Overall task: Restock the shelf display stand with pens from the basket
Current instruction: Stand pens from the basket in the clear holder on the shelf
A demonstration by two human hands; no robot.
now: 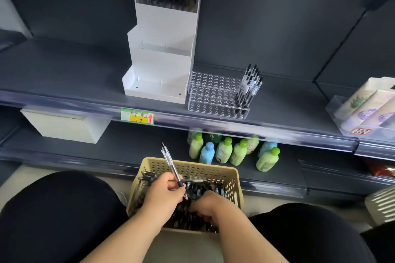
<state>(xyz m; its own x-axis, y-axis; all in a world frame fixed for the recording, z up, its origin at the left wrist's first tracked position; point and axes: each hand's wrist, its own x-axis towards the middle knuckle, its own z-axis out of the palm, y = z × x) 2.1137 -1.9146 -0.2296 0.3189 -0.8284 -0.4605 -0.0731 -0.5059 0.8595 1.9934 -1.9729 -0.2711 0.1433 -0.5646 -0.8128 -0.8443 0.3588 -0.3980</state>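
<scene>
A beige perforated basket full of black-and-clear pens stands on the floor between my knees. My left hand is above it, closed on two clear pens that point up and away. My right hand reaches down among the pens in the basket, fingers buried, so its grip is hidden. On the shelf above stands a clear holed display stand with several pens upright at its right end. A white tiered holder to its left has pens only in its top tier.
Green and blue bottles stand on the lower shelf just behind the basket. A white box sits at lower left, and a price tag is on the shelf edge. A clear tray of tubes sits at the right.
</scene>
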